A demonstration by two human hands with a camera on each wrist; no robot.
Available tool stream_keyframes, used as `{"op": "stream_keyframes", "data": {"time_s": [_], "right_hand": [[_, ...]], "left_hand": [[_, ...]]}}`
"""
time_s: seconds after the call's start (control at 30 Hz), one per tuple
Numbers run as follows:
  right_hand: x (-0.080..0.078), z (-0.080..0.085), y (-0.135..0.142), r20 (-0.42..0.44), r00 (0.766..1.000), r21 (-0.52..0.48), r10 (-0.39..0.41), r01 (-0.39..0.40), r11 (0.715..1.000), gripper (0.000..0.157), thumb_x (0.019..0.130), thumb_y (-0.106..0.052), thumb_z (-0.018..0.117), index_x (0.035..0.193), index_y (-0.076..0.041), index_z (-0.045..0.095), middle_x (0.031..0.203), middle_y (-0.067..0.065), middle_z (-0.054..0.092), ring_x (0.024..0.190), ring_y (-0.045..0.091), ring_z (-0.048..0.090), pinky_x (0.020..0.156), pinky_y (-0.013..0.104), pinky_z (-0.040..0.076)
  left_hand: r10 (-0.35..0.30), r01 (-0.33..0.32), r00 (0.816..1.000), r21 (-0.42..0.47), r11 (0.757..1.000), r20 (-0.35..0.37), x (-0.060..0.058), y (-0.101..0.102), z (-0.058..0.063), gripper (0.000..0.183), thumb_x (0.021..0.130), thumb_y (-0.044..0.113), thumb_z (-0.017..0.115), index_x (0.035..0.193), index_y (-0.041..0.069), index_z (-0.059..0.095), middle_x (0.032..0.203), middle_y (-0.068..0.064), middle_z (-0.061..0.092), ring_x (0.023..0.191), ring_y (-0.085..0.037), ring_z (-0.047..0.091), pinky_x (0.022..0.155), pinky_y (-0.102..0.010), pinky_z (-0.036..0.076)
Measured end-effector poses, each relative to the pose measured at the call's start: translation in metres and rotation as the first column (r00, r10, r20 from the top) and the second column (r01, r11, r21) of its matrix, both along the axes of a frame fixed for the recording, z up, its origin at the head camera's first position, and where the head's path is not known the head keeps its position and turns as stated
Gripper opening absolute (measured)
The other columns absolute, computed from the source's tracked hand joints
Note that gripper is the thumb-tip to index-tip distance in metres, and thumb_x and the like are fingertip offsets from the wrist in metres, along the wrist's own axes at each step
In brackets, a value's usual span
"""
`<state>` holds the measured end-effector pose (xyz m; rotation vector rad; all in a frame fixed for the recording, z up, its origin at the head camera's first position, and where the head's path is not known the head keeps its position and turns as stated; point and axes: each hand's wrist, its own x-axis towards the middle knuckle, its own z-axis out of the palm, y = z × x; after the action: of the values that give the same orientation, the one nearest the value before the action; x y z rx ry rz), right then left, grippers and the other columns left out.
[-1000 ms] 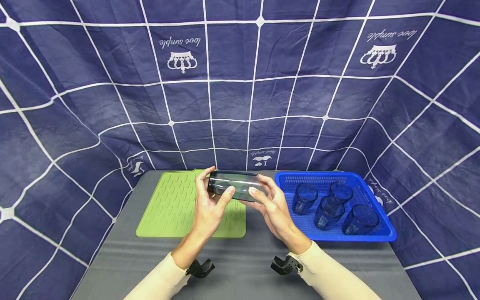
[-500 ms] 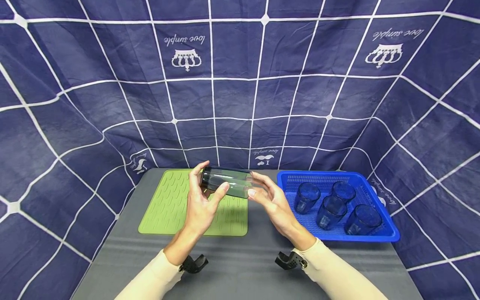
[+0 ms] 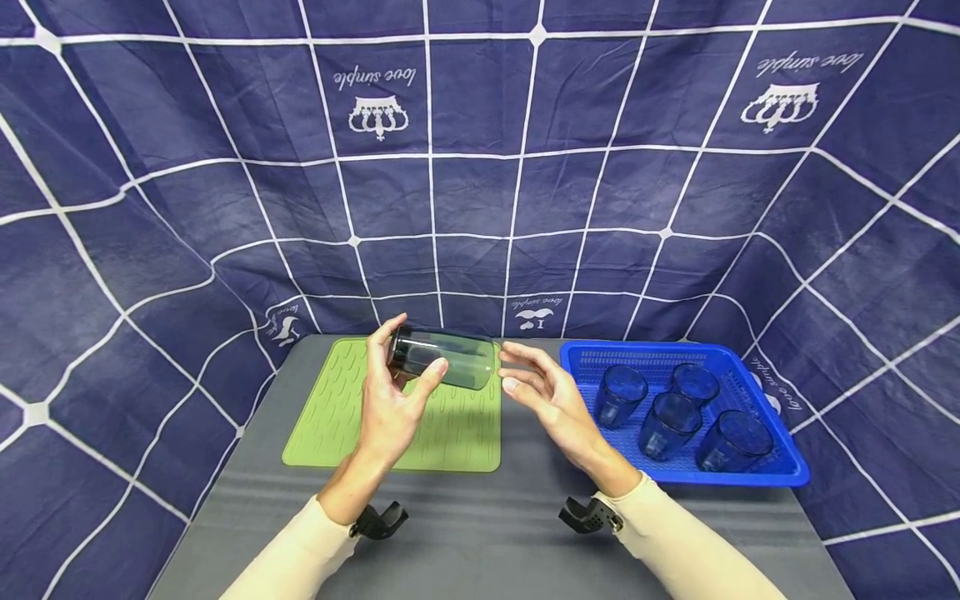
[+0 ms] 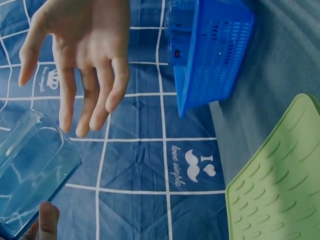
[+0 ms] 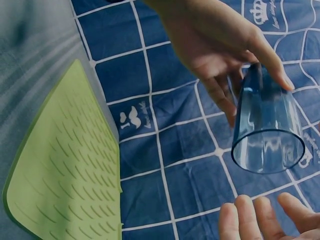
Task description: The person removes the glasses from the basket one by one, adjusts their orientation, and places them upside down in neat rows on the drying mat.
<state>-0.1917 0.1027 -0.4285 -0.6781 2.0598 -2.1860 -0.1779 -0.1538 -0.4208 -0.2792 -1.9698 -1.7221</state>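
A tinted drinking glass lies sideways in the air above the green ribbed mat. My left hand grips it near its dark base, thumb on the near side. The rim points right, toward my right hand, whose fingers are spread loosely and hold nothing. In the right wrist view, a gap separates the right fingertips from the glass rim. The left wrist view shows the same glass at its left edge.
A blue plastic basket on the right holds several similar glasses, standing upright. Grey cloth covers the table. Behind hangs a dark blue curtain with white grid lines.
The right hand has let go of the glass, which both hands held earlier. My left hand has carried the glass slightly left, and the right hand has drawn apart to the right.
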Motion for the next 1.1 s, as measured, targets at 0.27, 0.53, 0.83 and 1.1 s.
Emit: {"op": "stream_keyframes", "data": {"time_s": [0.27, 0.53, 0.83, 1.1], "right_hand": [[-0.003, -0.002, 0.002, -0.010, 1.000, 0.029, -0.026, 0.026, 0.999, 0.060, 0.110, -0.009, 0.072, 0.168, -0.001, 0.055, 0.167, 0.028, 0.061, 0.139, 0.011, 0.073, 0.116, 0.024, 0.062], [-0.005, -0.005, 0.009, -0.040, 0.997, 0.070, -0.069, 0.071, 0.995, 0.058, 0.112, -0.009, 0.072, 0.167, -0.003, 0.057, 0.168, 0.022, 0.062, 0.142, 0.016, 0.072, 0.115, 0.026, 0.063], [-0.008, -0.010, 0.019, -0.070, 0.992, 0.099, -0.107, 0.114, 0.989, 0.057, 0.110, -0.006, 0.073, 0.165, -0.002, 0.059, 0.169, 0.022, 0.062, 0.138, 0.010, 0.071, 0.113, 0.023, 0.063], [-0.012, -0.010, 0.030, -0.103, 0.985, 0.137, -0.137, 0.150, 0.979, 0.058, 0.109, -0.005, 0.075, 0.165, 0.000, 0.058, 0.168, 0.022, 0.061, 0.139, 0.014, 0.070, 0.110, 0.022, 0.064]], "left_hand": [[0.035, -0.035, 0.999, -0.022, 0.999, -0.005, -0.001, -0.011, 0.000, 0.089, 0.099, 0.003, 0.091, 0.174, 0.018, 0.047, 0.130, -0.002, 0.069, 0.110, -0.010, 0.073, 0.094, -0.015, 0.063], [0.076, -0.076, 0.997, -0.041, 0.996, -0.006, -0.004, -0.021, -0.004, 0.091, 0.097, 0.005, 0.094, 0.174, 0.023, 0.050, 0.129, 0.001, 0.068, 0.109, -0.009, 0.073, 0.097, -0.014, 0.063], [0.103, -0.104, 0.994, -0.051, 0.993, -0.032, -0.011, -0.032, -0.007, 0.090, 0.097, 0.004, 0.094, 0.174, 0.023, 0.052, 0.132, -0.006, 0.070, 0.109, -0.007, 0.074, 0.098, -0.012, 0.062], [0.145, -0.148, 0.989, -0.080, 0.986, -0.039, -0.017, -0.042, -0.008, 0.090, 0.096, 0.007, 0.096, 0.174, 0.026, 0.054, 0.137, -0.010, 0.072, 0.112, -0.006, 0.073, 0.098, -0.010, 0.061]]}}
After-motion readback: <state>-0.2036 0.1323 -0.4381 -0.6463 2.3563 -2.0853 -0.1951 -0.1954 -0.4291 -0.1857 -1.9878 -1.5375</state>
